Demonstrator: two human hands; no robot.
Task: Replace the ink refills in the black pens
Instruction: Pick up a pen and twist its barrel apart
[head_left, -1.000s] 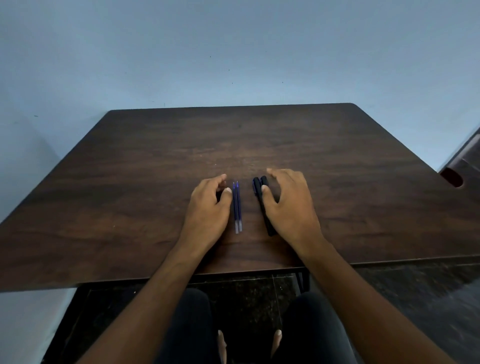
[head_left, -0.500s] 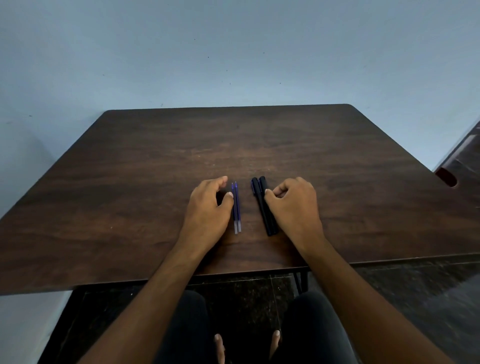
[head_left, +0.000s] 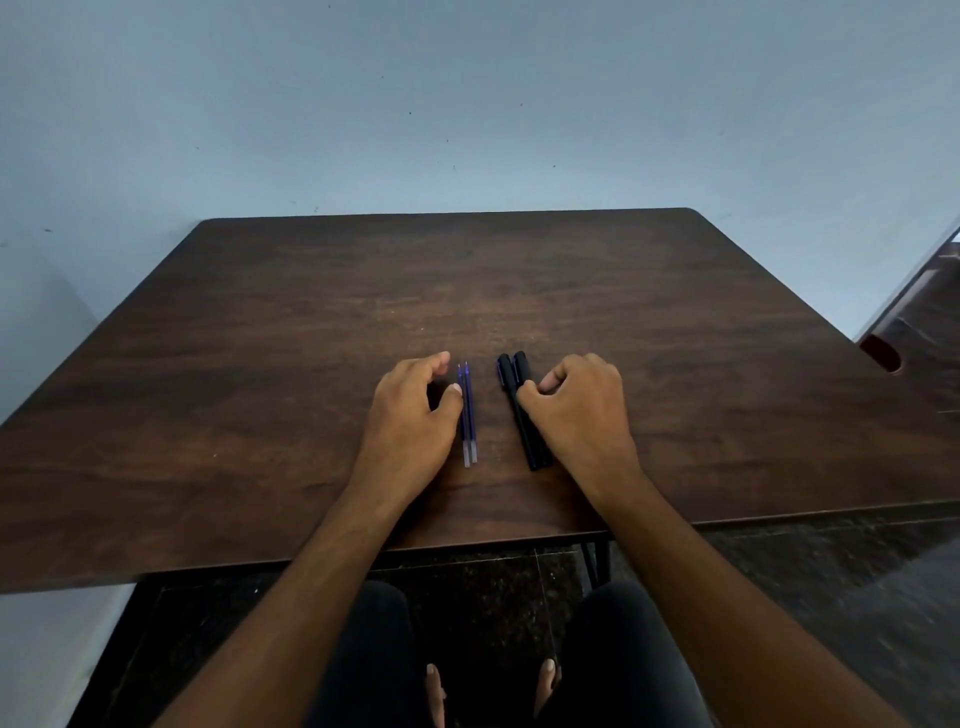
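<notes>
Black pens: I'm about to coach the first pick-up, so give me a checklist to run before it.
1. Two black pens lie side by side on the table: ok.
2. Two blue refills lie ready, apart from the pens: ok.
3. Right hand at the pens, thumb touching: ok.
4. Firm grip on one pen: cannot tell.
5. Left hand holds nothing: ok.
6. Caps on: cannot tell.

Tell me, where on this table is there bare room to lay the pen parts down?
The table is bare beyond the hands up to its far edge, and out to both side edges. A narrow bare strip runs between the refills and the pens. It is crowded by the left hand and right hand.
</notes>
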